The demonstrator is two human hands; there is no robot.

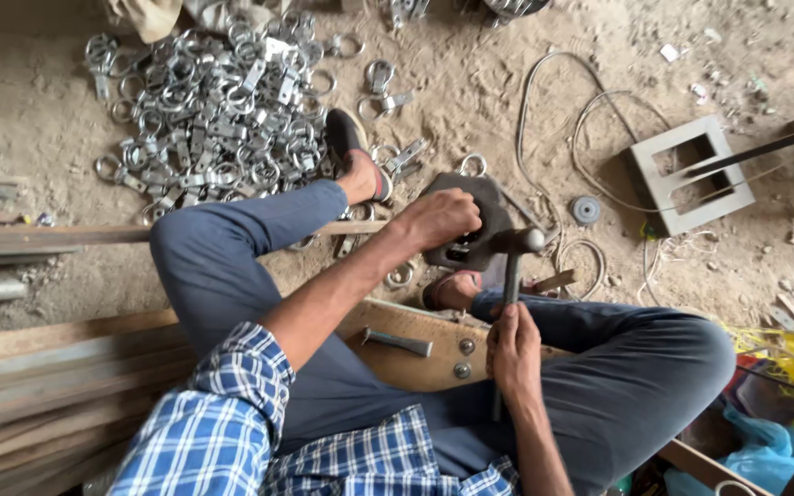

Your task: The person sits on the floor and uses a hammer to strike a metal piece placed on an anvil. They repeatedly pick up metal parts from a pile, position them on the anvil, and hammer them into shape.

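A dark metal block [470,220] is steadied on the sandy floor [39,101] by the left hand [438,219], grip closed on it. A hammer [513,276] is clasped in the right hand [514,354]. A large heap of clamps [213,119] lies behind (finished or not: indeterminable)

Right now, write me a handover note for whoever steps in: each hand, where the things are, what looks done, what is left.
Left hand: pressed down on a dark metal block on the sandy floor, fingers curled over it.
Right hand: gripping the handle of a hammer, whose head sits level with the block's edge.
A large pile of shiny metal clamps lies beyond the person's raised knee; a few loose clamps lie scattered near the foot and block.
A wooden board with bolts lies between the legs.
Done or left: the pile cannot be sorted into worked and unworked pieces from this view, and no count is possible.
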